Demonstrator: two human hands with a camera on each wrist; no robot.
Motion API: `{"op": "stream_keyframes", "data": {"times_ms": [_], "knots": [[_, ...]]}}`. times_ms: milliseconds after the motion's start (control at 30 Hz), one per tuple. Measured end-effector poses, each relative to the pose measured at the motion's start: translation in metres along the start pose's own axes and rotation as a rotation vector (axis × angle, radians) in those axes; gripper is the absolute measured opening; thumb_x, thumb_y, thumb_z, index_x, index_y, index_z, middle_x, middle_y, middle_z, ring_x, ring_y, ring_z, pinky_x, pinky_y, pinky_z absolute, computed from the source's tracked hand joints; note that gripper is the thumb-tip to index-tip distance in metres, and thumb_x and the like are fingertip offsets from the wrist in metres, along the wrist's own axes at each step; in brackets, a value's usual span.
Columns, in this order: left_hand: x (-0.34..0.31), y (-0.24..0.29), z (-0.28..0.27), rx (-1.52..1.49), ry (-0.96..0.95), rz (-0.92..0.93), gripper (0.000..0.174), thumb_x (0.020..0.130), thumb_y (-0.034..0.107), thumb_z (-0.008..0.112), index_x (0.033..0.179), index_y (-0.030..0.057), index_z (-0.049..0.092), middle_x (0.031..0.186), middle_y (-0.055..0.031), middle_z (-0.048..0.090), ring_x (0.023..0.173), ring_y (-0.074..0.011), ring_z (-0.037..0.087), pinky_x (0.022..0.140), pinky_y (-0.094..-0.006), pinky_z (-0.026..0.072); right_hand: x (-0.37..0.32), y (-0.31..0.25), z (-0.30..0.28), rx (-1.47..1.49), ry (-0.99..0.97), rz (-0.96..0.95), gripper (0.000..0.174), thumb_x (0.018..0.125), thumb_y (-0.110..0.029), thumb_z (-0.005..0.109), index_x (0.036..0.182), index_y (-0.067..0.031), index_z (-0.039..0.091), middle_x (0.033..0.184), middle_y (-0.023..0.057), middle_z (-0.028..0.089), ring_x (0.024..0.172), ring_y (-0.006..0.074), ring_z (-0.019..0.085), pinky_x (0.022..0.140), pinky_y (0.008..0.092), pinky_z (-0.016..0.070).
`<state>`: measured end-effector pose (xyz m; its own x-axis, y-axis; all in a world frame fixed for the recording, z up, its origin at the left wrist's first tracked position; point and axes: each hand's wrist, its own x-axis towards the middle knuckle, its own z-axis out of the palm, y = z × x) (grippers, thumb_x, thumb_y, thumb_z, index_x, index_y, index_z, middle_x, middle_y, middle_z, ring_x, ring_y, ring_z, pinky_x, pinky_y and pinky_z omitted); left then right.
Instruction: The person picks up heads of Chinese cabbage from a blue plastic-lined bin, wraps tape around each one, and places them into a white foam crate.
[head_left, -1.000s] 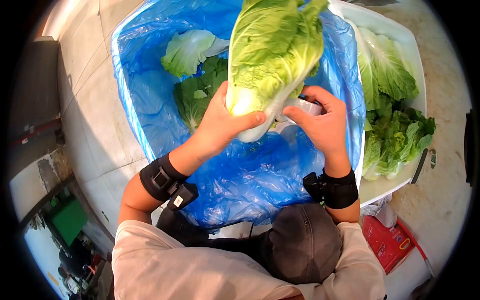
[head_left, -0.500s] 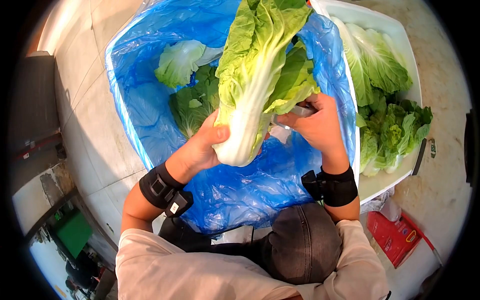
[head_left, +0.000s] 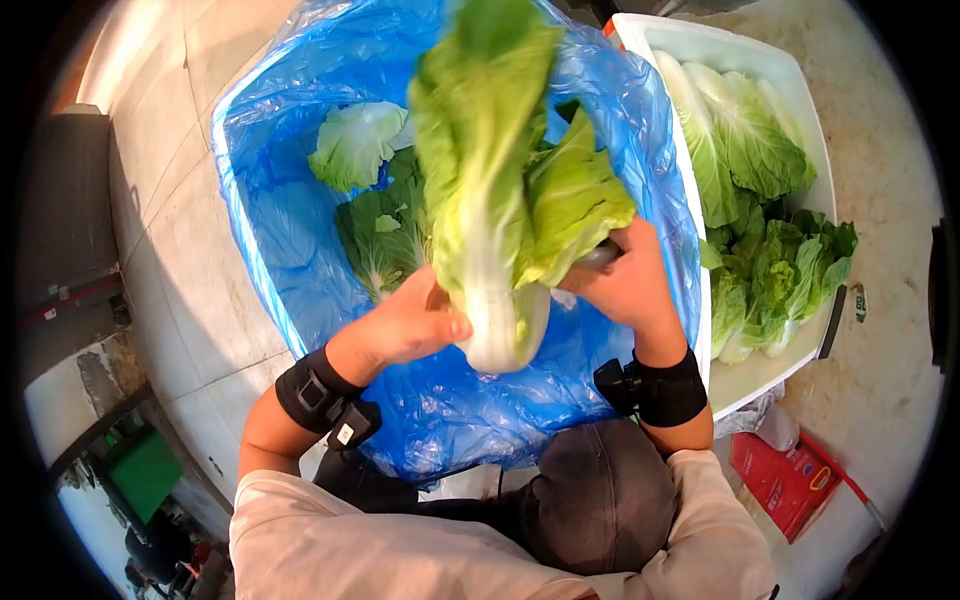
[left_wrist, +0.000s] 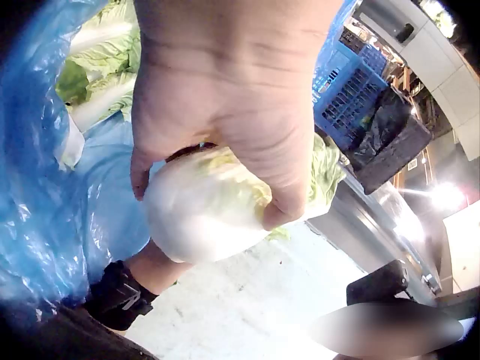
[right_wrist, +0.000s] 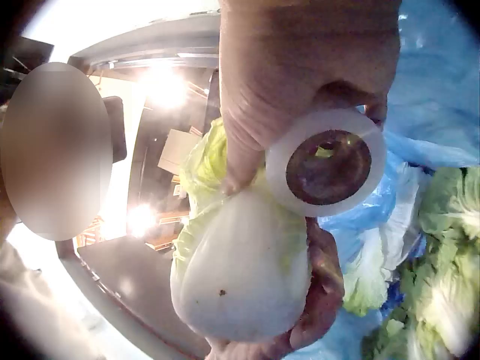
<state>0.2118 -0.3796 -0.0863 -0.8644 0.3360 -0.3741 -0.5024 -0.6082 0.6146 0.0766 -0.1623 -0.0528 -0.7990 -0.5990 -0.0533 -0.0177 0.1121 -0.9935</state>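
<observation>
A cabbage (head_left: 485, 230) with a white base and green leaves is held upright over a blue-lined bin (head_left: 260, 230). The left hand (head_left: 405, 320) grips its base, the thumb across the near side; in the left wrist view that hand (left_wrist: 225, 112) spans the white base (left_wrist: 199, 217). At the cabbage's right side the right hand (head_left: 635, 280) holds a roll of clear tape, and its thumb touches the cabbage. The right wrist view shows the tape roll (right_wrist: 326, 161) under the right hand (right_wrist: 300, 82), beside the white base (right_wrist: 240, 277).
Loose leaves (head_left: 355, 145) and more greens (head_left: 385, 225) lie inside the blue liner. To the right stands a white crate (head_left: 745, 385) with cabbages (head_left: 750, 140) and darker leafy heads (head_left: 785, 270). A red box (head_left: 780, 480) is on the floor at lower right.
The cabbage has moved down and left towards the body and turned, its white base now lower. Both hands have moved down with it, the right still holding the tape roll.
</observation>
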Motion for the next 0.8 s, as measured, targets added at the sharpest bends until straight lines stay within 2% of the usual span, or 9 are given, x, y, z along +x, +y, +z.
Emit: {"op": "stream_keyframes", "data": {"times_ms": [100, 133, 167, 233, 267, 333, 467, 533, 800], "knots": [[-0.004, 0.005, 0.001, 0.087, -0.050, 0.005, 0.097, 0.075, 0.034, 0.089, 0.149, 0.0006, 0.036, 0.141, -0.0103, 0.053, 0.130, -0.0203, 0.050, 0.109, -0.0368, 0.0400, -0.002, -0.002, -0.001, -0.205, -0.018, 0.032, 0.045, 0.066, -0.016, 0.093, 0.100, -0.0020, 0.068, 0.070, -0.0010, 0.055, 0.065, 0.0069, 0.044, 0.058, 0.0276, 0.0388], [-0.004, 0.008, 0.004, 0.079, -0.055, 0.016, 0.101, 0.073, 0.035, 0.091, 0.150, 0.0004, 0.036, 0.142, -0.0104, 0.052, 0.130, -0.0206, 0.050, 0.109, -0.0373, 0.0400, -0.003, -0.004, -0.002, -0.304, -0.019, 0.020, 0.046, 0.066, -0.023, 0.093, 0.097, -0.0019, 0.067, 0.064, 0.0033, 0.053, 0.059, 0.0131, 0.048, 0.056, 0.0312, 0.0395], [-0.004, 0.006, 0.002, 0.076, -0.054, 0.022, 0.101, 0.073, 0.035, 0.091, 0.150, 0.0004, 0.036, 0.142, -0.0104, 0.052, 0.130, -0.0206, 0.050, 0.109, -0.0373, 0.0400, -0.002, -0.012, -0.002, -0.307, -0.024, 0.018, 0.046, 0.066, -0.023, 0.093, 0.097, -0.0019, 0.067, 0.064, 0.0033, 0.053, 0.059, 0.0131, 0.048, 0.056, 0.0312, 0.0395], [-0.003, 0.001, -0.006, 0.046, -0.108, 0.038, 0.105, 0.069, 0.037, 0.093, 0.150, 0.0005, 0.036, 0.143, -0.0103, 0.051, 0.130, -0.0207, 0.050, 0.109, -0.0371, 0.0398, 0.003, -0.034, -0.003, -0.604, -0.222, 0.037, 0.045, 0.069, -0.028, 0.090, 0.097, -0.0016, 0.066, 0.068, 0.0107, 0.061, 0.057, 0.0276, 0.056, 0.057, 0.0365, 0.0446], [-0.003, 0.002, -0.004, 0.045, -0.107, 0.047, 0.105, 0.069, 0.037, 0.093, 0.150, 0.0005, 0.036, 0.143, -0.0103, 0.051, 0.130, -0.0207, 0.050, 0.109, -0.0371, 0.0398, 0.004, -0.038, -0.001, -0.609, -0.226, 0.031, 0.045, 0.069, -0.028, 0.090, 0.097, -0.0016, 0.066, 0.068, 0.0107, 0.061, 0.057, 0.0276, 0.056, 0.057, 0.0365, 0.0446], [-0.004, 0.004, 0.002, -0.084, -0.109, -0.045, 0.103, 0.070, 0.035, 0.093, 0.149, 0.0010, 0.038, 0.143, -0.0105, 0.052, 0.130, -0.0213, 0.051, 0.109, -0.0379, 0.0406, 0.007, -0.044, 0.005, -0.621, -0.149, -0.242, 0.044, 0.074, -0.033, 0.085, 0.099, -0.0017, 0.066, 0.074, 0.0176, 0.065, 0.065, 0.0410, 0.060, 0.060, 0.0434, 0.0485], [-0.005, -0.004, -0.001, -0.187, -0.129, -0.131, 0.096, 0.074, 0.031, 0.091, 0.149, 0.0020, 0.039, 0.141, -0.0103, 0.054, 0.128, -0.0216, 0.053, 0.108, -0.0387, 0.0428, 0.014, -0.070, 0.004, -0.742, -0.269, -0.135, 0.044, 0.078, -0.033, 0.081, 0.104, -0.0021, 0.065, 0.078, 0.0199, 0.066, 0.070, 0.0418, 0.064, 0.063, 0.0463, 0.0503], [-0.003, -0.007, -0.001, -0.288, -0.184, -0.180, 0.085, 0.079, 0.024, 0.086, 0.148, 0.0027, 0.041, 0.140, -0.0109, 0.056, 0.128, -0.0236, 0.055, 0.108, -0.0403, 0.0442, 0.016, -0.074, 0.003, -0.780, -0.314, -0.050, 0.044, 0.079, -0.036, 0.080, 0.104, -0.0035, 0.064, 0.074, 0.0187, 0.065, 0.070, 0.0414, 0.065, 0.061, 0.0464, 0.0488], [0.002, -0.009, 0.001, -0.456, -0.202, -0.178, 0.080, 0.083, 0.018, 0.081, 0.149, 0.0032, 0.039, 0.141, -0.0122, 0.055, 0.129, -0.0250, 0.055, 0.111, -0.0428, 0.0438, 0.028, -0.092, -0.003, -0.867, -0.446, 0.116, 0.042, 0.080, -0.036, 0.079, 0.104, -0.0064, 0.062, 0.063, 0.0149, 0.061, 0.064, 0.0377, 0.064, 0.057, 0.0453, 0.0464]]}}
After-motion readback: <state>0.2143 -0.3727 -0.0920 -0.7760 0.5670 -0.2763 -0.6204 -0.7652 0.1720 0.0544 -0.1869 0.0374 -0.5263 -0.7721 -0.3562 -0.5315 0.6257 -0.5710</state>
